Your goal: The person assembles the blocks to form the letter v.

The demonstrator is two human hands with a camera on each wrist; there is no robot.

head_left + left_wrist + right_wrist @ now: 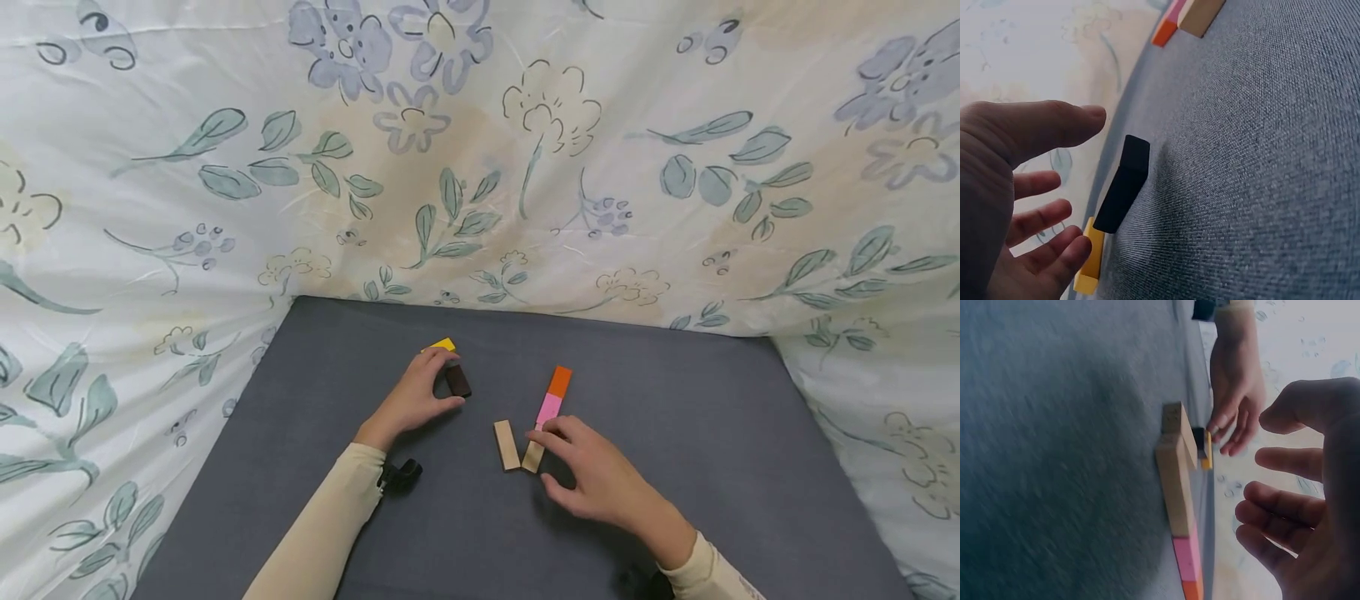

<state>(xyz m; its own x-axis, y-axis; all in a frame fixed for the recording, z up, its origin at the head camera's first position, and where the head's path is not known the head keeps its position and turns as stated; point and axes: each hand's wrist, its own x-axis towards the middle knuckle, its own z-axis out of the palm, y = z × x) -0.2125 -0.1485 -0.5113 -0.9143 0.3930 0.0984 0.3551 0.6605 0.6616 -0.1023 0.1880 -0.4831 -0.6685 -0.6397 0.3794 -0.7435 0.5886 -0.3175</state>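
Observation:
My left hand [412,393] is beside a black block [458,382], thumb and fingers spread apart around it. A gap shows between thumb and block in the left wrist view. Just beyond lies a yellow block [447,343], partly hidden by the fingers. Over the near end of a row my right hand [603,477] hovers, its fingers loosely bent and holding nothing. That row runs from an orange block [559,382] through a pink block [549,408] to a plain wooden block [532,457]. A second wooden block [506,446] angles off, close to the row's near end.
The blocks lie on a dark grey cloth surface [675,417]. A floral curtain [465,167] hangs behind it and along both sides. A black device [402,475] sits at the left wrist.

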